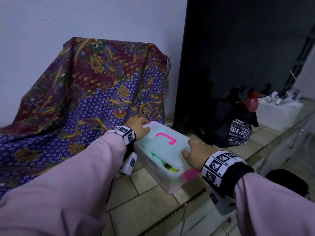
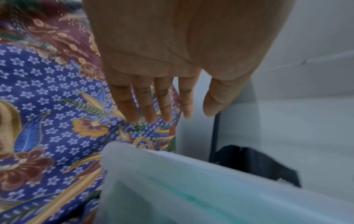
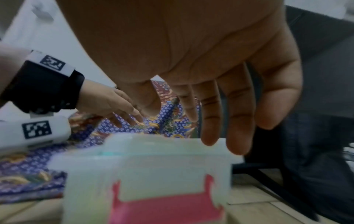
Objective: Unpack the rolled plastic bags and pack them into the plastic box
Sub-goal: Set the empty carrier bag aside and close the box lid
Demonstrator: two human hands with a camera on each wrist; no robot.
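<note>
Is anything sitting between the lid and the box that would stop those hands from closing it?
Nothing visible blocks it. The lid lies on the box, with the left hand at its far end and the right hand at its near end. Green and yellow bags show below the rim.

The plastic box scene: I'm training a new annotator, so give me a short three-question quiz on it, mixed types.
1. True or false: the lid sits fully square on the plastic box.
2. Multiple choice: the handle on the lid is A) blue B) pink C) black.
3. Short answer: how do the left hand and right hand lie in the wrist views?

Key: 1. False: the near end is uncovered and green contents show. 2. B. 3. Both have straight fingers at opposite ends of the lid.
</note>
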